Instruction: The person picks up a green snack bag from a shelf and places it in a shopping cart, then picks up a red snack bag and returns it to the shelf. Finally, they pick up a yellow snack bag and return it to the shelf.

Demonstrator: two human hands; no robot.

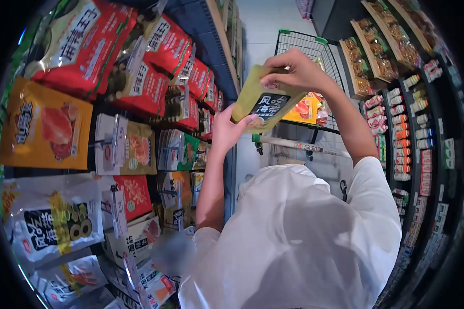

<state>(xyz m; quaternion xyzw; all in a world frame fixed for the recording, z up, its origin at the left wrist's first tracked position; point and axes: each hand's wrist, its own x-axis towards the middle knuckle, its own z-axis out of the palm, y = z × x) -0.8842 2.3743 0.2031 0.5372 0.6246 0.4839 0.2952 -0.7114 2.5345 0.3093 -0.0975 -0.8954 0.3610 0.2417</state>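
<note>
A yellow-green snack packet (269,104) with a dark label and white characters is held up in front of me, tilted. My right hand (298,73) pinches its top edge between thumb and fingers. Lower down, my left hand (229,126) grips the left side, its thumb across the front. Beyond the packet stands a shopping cart (314,42) with green corners, its handle (300,146) close to my body. An orange-yellow packet (302,109) lies in the cart, partly hidden behind the held one.
Along my left runs a rack with red snack bags (85,49), an orange packet (45,126) and silver packets (62,221) on hooks. Shelves on the right carry small bottles (401,139) and wooden trays of packaged food (379,59). Tiled floor (258,36) shows ahead.
</note>
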